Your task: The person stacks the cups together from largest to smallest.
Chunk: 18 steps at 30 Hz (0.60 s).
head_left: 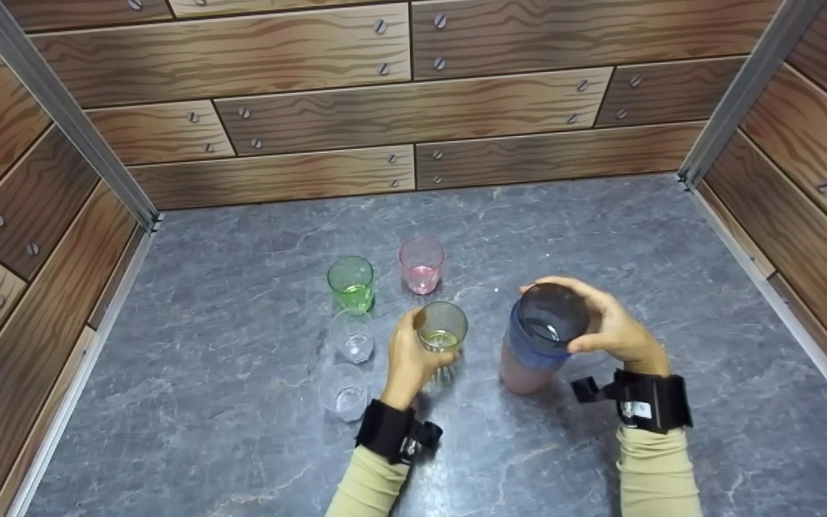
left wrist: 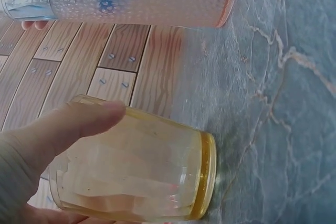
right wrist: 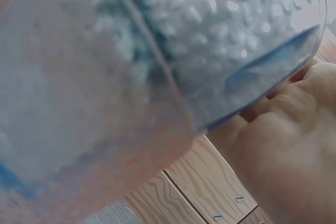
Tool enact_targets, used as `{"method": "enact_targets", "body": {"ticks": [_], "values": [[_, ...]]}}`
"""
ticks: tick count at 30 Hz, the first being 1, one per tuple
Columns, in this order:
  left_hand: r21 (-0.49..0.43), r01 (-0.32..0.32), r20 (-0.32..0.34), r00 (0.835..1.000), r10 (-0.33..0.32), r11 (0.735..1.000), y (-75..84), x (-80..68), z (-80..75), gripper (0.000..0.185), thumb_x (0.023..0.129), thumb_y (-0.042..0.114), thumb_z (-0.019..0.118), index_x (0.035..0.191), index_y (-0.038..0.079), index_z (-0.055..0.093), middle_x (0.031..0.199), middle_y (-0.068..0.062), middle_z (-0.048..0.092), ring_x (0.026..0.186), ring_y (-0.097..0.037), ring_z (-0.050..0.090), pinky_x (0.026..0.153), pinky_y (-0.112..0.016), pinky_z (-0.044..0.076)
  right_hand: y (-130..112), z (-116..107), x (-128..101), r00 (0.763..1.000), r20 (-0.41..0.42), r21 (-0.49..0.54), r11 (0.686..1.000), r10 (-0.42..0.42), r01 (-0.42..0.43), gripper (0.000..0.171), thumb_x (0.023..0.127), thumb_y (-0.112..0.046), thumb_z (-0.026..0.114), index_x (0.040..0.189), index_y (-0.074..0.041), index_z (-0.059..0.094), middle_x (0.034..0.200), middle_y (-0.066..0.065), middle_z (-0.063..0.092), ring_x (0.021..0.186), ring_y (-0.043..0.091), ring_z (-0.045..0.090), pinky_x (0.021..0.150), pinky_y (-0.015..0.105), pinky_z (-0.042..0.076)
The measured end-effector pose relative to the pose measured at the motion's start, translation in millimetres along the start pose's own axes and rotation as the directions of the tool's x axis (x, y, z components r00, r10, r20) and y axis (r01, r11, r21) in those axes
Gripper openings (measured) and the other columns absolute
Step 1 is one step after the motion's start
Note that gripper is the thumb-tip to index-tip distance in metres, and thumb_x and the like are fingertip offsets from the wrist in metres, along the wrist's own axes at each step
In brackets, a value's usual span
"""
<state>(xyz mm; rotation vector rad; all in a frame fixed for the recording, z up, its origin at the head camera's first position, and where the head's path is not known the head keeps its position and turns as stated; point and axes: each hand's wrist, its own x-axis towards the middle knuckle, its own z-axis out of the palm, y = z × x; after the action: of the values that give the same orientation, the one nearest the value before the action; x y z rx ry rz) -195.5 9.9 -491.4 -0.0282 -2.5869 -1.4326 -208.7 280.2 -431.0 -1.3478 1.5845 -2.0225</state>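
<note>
Fingers of your left hand curl round the yellow cup, seemingly resting on the worktop near the pink cup; your right hand, spread wide, grips the tall blue-and-pink stack.

1 glass between cup stack right and 2 glasses left, 2 more glasses behind

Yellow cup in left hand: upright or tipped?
Upright: the yellow cup shows its rim up in the head view, and its base toward the tabletop in the left wrist view.
</note>
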Motion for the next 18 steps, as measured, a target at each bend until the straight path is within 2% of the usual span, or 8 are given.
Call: {"method": "enact_targets", "body": {"ticks": [7, 18], "values": [[-0.027, 0.053, 0.030, 0.998, -0.052, 0.998, 0.1, 1.0, 0.1, 0.079, 0.052, 0.008, 0.086, 0.122, 0.000, 0.050, 0.117, -0.018, 0.062, 0.111, -0.031, 0.059, 0.101, -0.039, 0.048, 1.6, -0.3, 0.6, 1.000, -0.001, 0.015, 1.000, -0.015, 0.015, 0.077, 0.076, 0.006, 0.067, 0.135, 0.020, 0.020, 0.141, 0.033, 0.035, 0.132, 0.031, 0.042, 0.111, 0.034, 0.040], [-0.080, 0.027, 0.018, 1.000, -0.025, 0.996, -2.2, 2.0, 5.4, 0.079, 0.051, 0.008, 0.086, 0.121, 0.000, 0.051, 0.116, -0.017, 0.063, 0.111, -0.029, 0.060, 0.101, -0.038, 0.048, 3.9, -1.7, 0.4, 0.999, -0.007, 0.020, 0.999, -0.036, 0.036, 0.076, 0.074, 0.007, 0.067, 0.133, 0.021, 0.022, 0.139, 0.033, 0.038, 0.130, 0.031, 0.045, 0.110, 0.034, 0.041]]}}
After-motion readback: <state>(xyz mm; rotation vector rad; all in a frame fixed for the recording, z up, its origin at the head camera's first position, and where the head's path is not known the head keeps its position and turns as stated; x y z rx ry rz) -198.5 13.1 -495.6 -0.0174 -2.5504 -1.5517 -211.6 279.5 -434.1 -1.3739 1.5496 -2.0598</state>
